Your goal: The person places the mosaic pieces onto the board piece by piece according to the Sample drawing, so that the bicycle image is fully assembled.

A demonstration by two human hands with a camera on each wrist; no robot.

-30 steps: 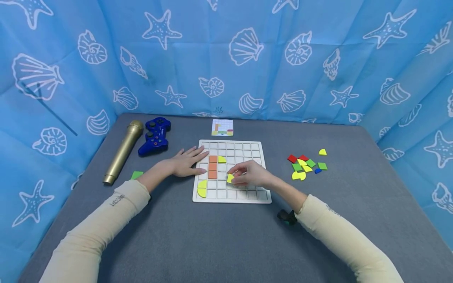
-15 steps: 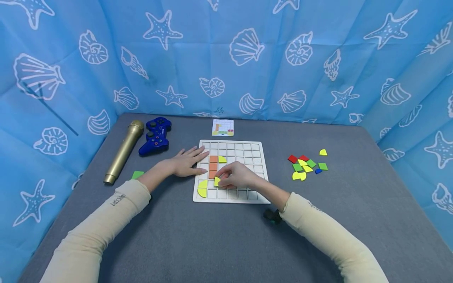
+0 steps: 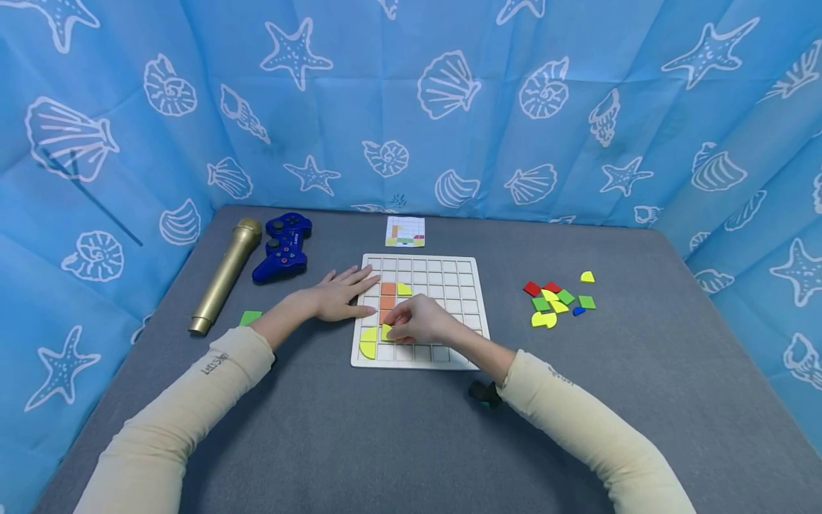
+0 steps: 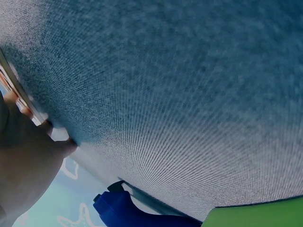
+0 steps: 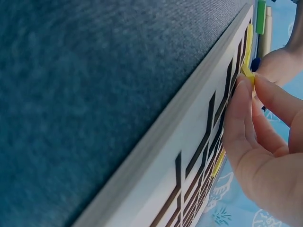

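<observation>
A white grid board (image 3: 443, 357) lies on the grey table, with orange square tiles (image 3: 388, 289) in a column and a yellow quarter-round tile (image 3: 404, 289) beside the top one. Two more yellow tiles (image 3: 368, 350) sit at its lower left. My right hand (image 3: 420, 320) pinches a yellow tile (image 3: 387, 333) between thumb and fingers, just below the orange column; the right wrist view shows this yellow tile (image 5: 248, 73) tilted at the fingertips. My left hand (image 3: 334, 296) rests flat with spread fingers on the board's left edge.
Loose red, green, yellow and blue tiles (image 3: 541, 305) lie to the right. A printed pattern card (image 3: 405, 232) lies behind the board. At the left are a gold microphone (image 3: 226, 277), a blue game controller (image 3: 282, 246) and a green tile (image 3: 250, 318). A blue curtain (image 3: 385, 107) surrounds the table.
My right hand has carried the yellow tile leftward over the board to the spot under the orange column. The left hand stays in place.
</observation>
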